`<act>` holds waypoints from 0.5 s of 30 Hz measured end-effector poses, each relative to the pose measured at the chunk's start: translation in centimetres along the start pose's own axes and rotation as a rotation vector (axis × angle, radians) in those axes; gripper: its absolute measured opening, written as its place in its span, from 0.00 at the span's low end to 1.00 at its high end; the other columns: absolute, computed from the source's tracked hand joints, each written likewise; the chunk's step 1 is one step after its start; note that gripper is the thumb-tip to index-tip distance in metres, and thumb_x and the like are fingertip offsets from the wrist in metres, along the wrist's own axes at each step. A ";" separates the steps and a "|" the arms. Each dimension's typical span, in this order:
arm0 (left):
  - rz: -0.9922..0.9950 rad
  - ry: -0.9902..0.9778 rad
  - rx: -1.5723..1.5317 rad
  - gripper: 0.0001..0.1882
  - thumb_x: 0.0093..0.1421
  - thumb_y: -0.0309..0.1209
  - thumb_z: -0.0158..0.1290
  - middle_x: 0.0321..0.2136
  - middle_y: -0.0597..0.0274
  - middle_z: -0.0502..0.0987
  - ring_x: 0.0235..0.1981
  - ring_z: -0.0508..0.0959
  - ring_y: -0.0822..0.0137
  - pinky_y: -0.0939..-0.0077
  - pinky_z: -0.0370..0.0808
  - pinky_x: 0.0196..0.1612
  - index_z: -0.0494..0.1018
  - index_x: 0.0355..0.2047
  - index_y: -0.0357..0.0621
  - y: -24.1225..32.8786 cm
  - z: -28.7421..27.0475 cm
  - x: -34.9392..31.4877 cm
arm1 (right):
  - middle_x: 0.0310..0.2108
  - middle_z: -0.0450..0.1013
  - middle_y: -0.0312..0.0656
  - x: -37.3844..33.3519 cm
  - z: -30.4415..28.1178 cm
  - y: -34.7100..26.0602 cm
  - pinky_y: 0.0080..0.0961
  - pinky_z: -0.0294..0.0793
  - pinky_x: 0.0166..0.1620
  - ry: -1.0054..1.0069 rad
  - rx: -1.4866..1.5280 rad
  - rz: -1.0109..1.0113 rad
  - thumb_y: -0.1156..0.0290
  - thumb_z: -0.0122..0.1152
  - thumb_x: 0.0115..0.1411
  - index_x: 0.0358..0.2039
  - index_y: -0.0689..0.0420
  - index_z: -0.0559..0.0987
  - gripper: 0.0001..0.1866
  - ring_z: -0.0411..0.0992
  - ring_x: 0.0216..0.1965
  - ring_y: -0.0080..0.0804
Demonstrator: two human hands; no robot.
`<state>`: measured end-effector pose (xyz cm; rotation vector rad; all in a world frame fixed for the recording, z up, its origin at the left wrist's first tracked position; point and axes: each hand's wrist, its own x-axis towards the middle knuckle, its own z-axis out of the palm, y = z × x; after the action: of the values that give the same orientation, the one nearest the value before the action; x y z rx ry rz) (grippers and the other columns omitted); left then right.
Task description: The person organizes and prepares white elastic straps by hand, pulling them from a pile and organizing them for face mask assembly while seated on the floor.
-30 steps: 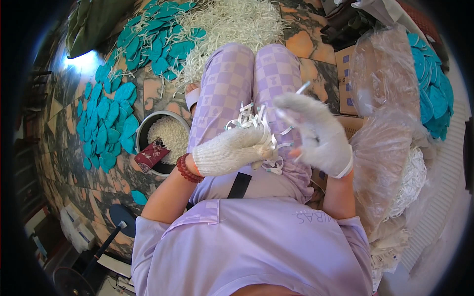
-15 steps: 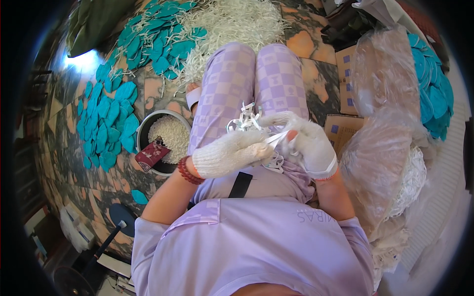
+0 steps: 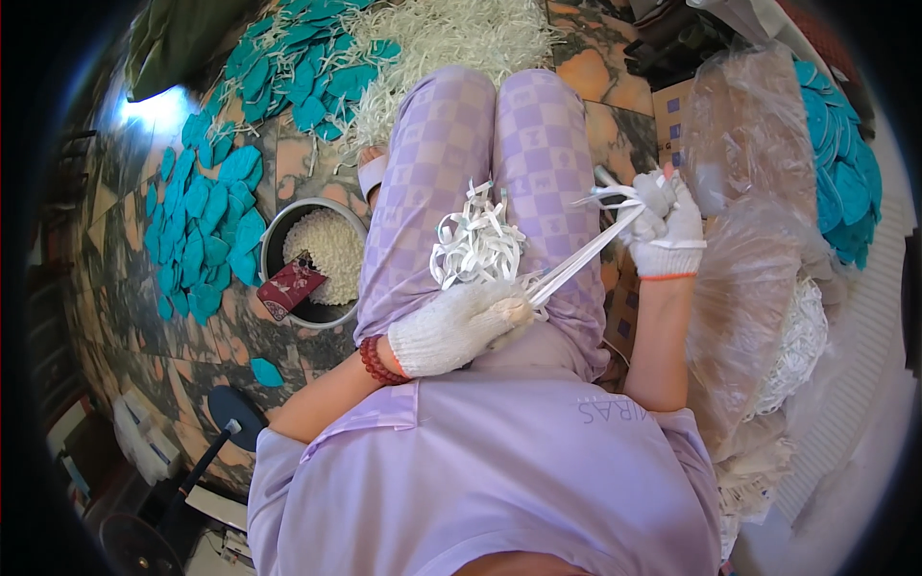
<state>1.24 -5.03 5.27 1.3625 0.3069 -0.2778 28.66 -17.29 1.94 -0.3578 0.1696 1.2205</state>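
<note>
- White knit gloves cover both my hands in the head view. My left hand [image 3: 463,329] lies low over my lap with its fingers closed, gripping the near end of some flat white strips [image 3: 581,261].
- My right hand [image 3: 665,216] is raised, well apart from the left, its fingers curled tight on the other end of those strips. They run taut and slanting between my hands, and a few loose ends splay out beside the right glove.
- A looped tangle of white strips [image 3: 477,240] rises just beyond my left glove, over my checked lilac trousers [image 3: 538,144]. I cannot tell whether my left fingers grip that too.
- Red beads make a bracelet [image 3: 375,361] at my left wrist.
- Left of my legs, a round pot [image 3: 277,240] stands on the stone floor [image 3: 144,346], holding small white grains [image 3: 331,254]; a dark red packet [image 3: 291,286] lies across its rim.
- Teal flat pieces [image 3: 206,211] spread beyond the pot, and one lone teal piece [image 3: 266,372] lies nearer me.
- Past my knees is a heap of pale strips [image 3: 471,43].
- To my right, clear plastic bags [image 3: 744,278] bulge beside a cardboard box [image 3: 670,120].
</note>
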 end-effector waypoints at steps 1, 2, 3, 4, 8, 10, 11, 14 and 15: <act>0.001 0.001 0.001 0.19 0.74 0.42 0.37 0.20 0.73 0.63 0.21 0.60 0.77 0.80 0.61 0.26 0.66 0.29 0.45 0.1 0.0 -0.2 | 0.12 0.48 0.31 0.2 -0.2 -0.4 0.22 0.40 0.11 0.078 0.036 -0.001 0.55 0.37 0.73 0.16 0.47 0.56 0.25 0.42 0.07 0.22; -0.013 -0.001 -0.020 0.19 0.74 0.42 0.37 0.20 0.73 0.63 0.21 0.61 0.77 0.80 0.61 0.26 0.67 0.29 0.46 0.5 -0.1 -0.5 | 0.12 0.48 0.31 0.5 -0.4 -0.8 0.22 0.40 0.11 0.077 0.035 0.000 0.55 0.37 0.73 0.16 0.47 0.56 0.25 0.42 0.07 0.22; -0.027 -0.002 -0.040 0.19 0.74 0.42 0.38 0.20 0.73 0.63 0.21 0.61 0.77 0.80 0.61 0.26 0.67 0.28 0.46 0.6 -0.1 -0.7 | 0.12 0.48 0.31 1.0 -0.6 -1.2 0.22 0.41 0.11 0.183 0.000 -0.051 0.56 0.38 0.72 0.16 0.47 0.55 0.25 0.43 0.07 0.22; -0.027 0.002 -0.039 0.19 0.74 0.42 0.38 0.20 0.73 0.63 0.21 0.61 0.77 0.80 0.61 0.26 0.67 0.28 0.46 0.6 0.0 -1.0 | 0.12 0.49 0.31 1.6 -0.7 -1.4 0.23 0.41 0.11 0.289 -0.034 -0.098 0.56 0.39 0.72 0.15 0.46 0.55 0.25 0.43 0.07 0.22; -0.089 -0.012 0.054 0.19 0.73 0.42 0.38 0.19 0.74 0.63 0.20 0.62 0.77 0.80 0.62 0.25 0.67 0.29 0.46 0.4 0.1 -1.9 | 0.10 0.47 0.29 2.9 -3.6 -5.1 0.23 0.43 0.12 0.380 -0.058 -0.207 0.56 0.38 0.71 0.17 0.45 0.58 0.23 0.41 0.08 0.23; -0.073 -0.026 0.103 0.18 0.73 0.42 0.39 0.19 0.74 0.63 0.20 0.62 0.78 0.80 0.62 0.25 0.67 0.29 0.46 0.3 0.1 -2.4 | 0.10 0.46 0.29 3.8 -4.7 -7.6 0.24 0.43 0.12 0.485 -0.057 -0.332 0.57 0.37 0.72 0.16 0.45 0.56 0.24 0.42 0.09 0.22; -0.110 -0.037 0.025 0.19 0.73 0.43 0.39 0.18 0.74 0.63 0.19 0.62 0.78 0.81 0.62 0.25 0.67 0.29 0.46 0.3 0.3 -2.8 | 0.10 0.46 0.29 3.5 -4.9 -8.3 0.24 0.43 0.13 0.459 -0.002 -0.403 0.59 0.38 0.71 0.16 0.46 0.55 0.24 0.42 0.09 0.22; -0.190 -0.048 -0.119 0.19 0.73 0.44 0.39 0.18 0.75 0.63 0.18 0.62 0.80 0.83 0.63 0.25 0.67 0.29 0.46 0.2 -0.1 -3.4 | 0.10 0.46 0.30 3.3 -5.0 -9.1 0.24 0.45 0.13 0.574 -0.093 -0.485 0.60 0.40 0.71 0.16 0.46 0.55 0.23 0.42 0.09 0.23; -0.234 -0.050 -0.187 0.19 0.72 0.44 0.39 0.18 0.74 0.63 0.18 0.62 0.80 0.85 0.63 0.25 0.67 0.29 0.46 0.3 -0.3 -3.4 | 0.11 0.49 0.30 3.0 -5.1 -9.0 0.24 0.48 0.13 0.428 -0.117 -0.497 0.59 0.43 0.70 0.16 0.46 0.57 0.23 0.44 0.09 0.23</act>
<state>-1.81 -4.66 6.72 1.1342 0.4406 -0.4652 38.49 -19.11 -2.18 -0.7171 0.3551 0.6530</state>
